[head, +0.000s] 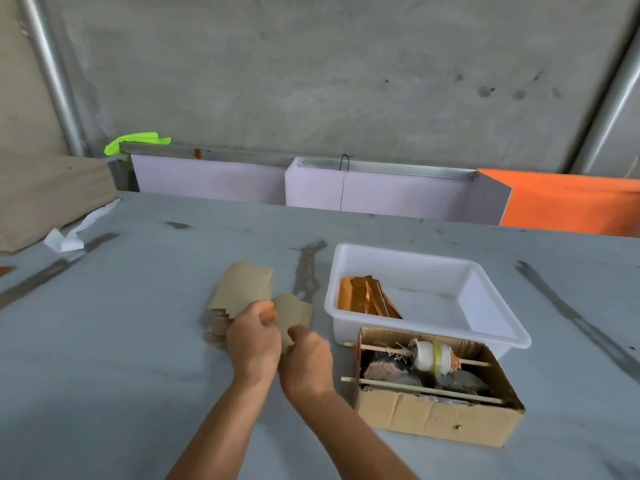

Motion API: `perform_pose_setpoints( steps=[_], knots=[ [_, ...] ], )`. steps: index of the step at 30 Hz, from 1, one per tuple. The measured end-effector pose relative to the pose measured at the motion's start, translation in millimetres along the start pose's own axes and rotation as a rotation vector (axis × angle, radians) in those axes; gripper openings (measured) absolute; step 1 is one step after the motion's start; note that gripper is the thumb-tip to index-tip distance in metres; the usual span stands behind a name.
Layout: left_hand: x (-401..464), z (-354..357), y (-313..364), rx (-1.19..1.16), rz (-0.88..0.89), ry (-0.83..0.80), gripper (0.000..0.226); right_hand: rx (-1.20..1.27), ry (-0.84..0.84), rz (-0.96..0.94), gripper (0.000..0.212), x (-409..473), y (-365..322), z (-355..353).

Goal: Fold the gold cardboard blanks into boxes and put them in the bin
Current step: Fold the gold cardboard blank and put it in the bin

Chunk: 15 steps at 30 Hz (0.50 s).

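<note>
Both hands are on one blank [294, 311], brown side up, held just above the table [138, 341] right in front of the person. The left hand [254, 341] has its fingers curled round the blank's left edge, thumb pinching on top. The right hand [306, 355] grips the lower right part with curled fingers, a bit blurry so the exact finger placement is hard to make out. Just left of and behind the hands sits the stack [235, 299] of more blanks, fanned out a little at the near end, top sheet showing plain brown.

To the right is the white bin [491, 289], with a few gold boxes [367, 299] lying flat-ish in its left end, leaning on each other. Touching the bin's near side is a carton [429, 417] with two sticks across the top and a roll [431, 355] threaded on one, plus some dark stuff inside I can't identify.

Far left there's a big brown sheet [45, 199] and a white paper scrap [65, 240]. Behind the table are pale panels [381, 192], an orange cloth [571, 206] and something neon green [138, 142]
</note>
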<state>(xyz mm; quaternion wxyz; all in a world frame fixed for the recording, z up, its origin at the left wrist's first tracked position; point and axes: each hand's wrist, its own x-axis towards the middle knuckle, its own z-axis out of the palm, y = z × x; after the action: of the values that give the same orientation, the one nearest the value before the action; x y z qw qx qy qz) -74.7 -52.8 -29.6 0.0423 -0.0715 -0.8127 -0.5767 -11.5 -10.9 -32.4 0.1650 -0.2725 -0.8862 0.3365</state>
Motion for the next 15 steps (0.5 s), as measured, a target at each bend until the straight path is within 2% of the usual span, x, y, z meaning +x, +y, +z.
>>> perform_pose_setpoints(
  steps=[6,9,12,15],
  knots=[
    [-10,1,-9,-0.012,0.021,0.029,0.045,-0.453,-0.004,-0.179,0.037,18,23,42],
    [-13,1,-12,-0.009,0.012,0.053,0.045,-0.601,-0.069,-0.230,0.028,21,24,42],
    [-16,1,-12,-0.004,-0.002,0.075,0.043,-0.662,0.010,-0.315,0.011,14,18,36],
    [-18,0,-13,-0.008,-0.007,0.070,0.045,-0.633,0.080,-0.351,0.035,12,19,36]
  ],
)
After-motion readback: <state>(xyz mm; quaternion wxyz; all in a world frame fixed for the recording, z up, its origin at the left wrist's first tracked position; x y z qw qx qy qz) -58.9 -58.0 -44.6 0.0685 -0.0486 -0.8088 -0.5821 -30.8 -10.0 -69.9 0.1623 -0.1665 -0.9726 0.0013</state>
